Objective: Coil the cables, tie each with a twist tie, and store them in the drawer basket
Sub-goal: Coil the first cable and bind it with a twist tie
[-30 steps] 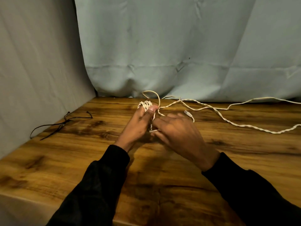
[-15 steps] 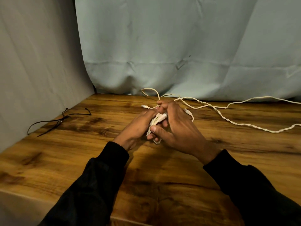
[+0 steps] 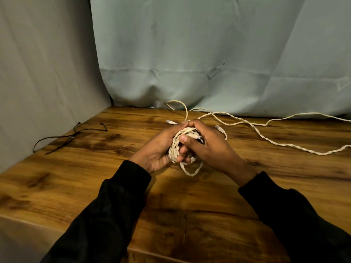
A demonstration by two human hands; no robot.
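A coil of white cable [image 3: 175, 149] sits bunched between both hands over the middle of the wooden table [image 3: 95, 186]. My left hand [image 3: 157, 147] cups the coil from the left. My right hand [image 3: 210, 147] grips it from the right, thumb pressed on top of the loops. One loop [image 3: 191, 170] hangs below the hands. The loose white cable [image 3: 266, 137] trails off to the right across the table, twisted along part of its length. A white plug end [image 3: 170, 122] pokes out beyond the left fingers, and another plug [image 3: 218, 127] lies behind my right hand.
Thin black twist ties [image 3: 70, 136] lie at the table's left side near the grey cloth wall [image 3: 47, 82]. A pale blue cloth backdrop [image 3: 209, 63] hangs behind the table. The table's front edge [image 3: 57, 226] runs close to my sleeves.
The coil has grown from a few turns around my left fingers into a thicker bundle. My right hand has come over and closed on it, and both hands have drawn slightly nearer.
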